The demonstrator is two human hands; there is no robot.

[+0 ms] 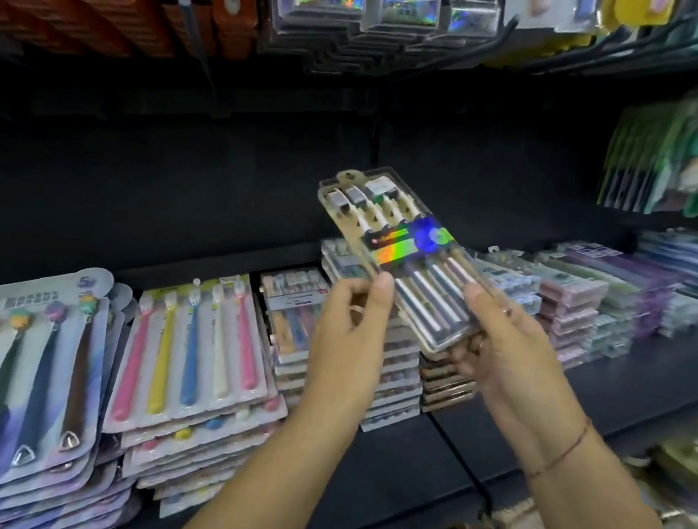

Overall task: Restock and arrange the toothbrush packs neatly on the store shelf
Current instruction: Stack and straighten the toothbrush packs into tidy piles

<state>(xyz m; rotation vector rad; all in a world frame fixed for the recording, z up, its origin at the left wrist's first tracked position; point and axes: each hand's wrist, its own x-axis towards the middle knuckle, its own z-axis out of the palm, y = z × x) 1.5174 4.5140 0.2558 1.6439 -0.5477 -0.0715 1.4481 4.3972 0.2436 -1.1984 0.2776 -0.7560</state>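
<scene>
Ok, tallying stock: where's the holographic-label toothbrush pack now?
Centre of the head view: the pack, held by left hand and right hand, above the middle stacks.

left hand (345, 343) + right hand (504, 355) | hold toothbrush pack (402, 253) | above shelf (657, 371)

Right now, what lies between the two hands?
In the head view, the lower end of the clear toothbrush pack, which the left hand and right hand both hold.

Two bare forearms — just behind the right hand (501, 351), a thin reddish-brown cord bracelet (563, 454) round the wrist.
</scene>
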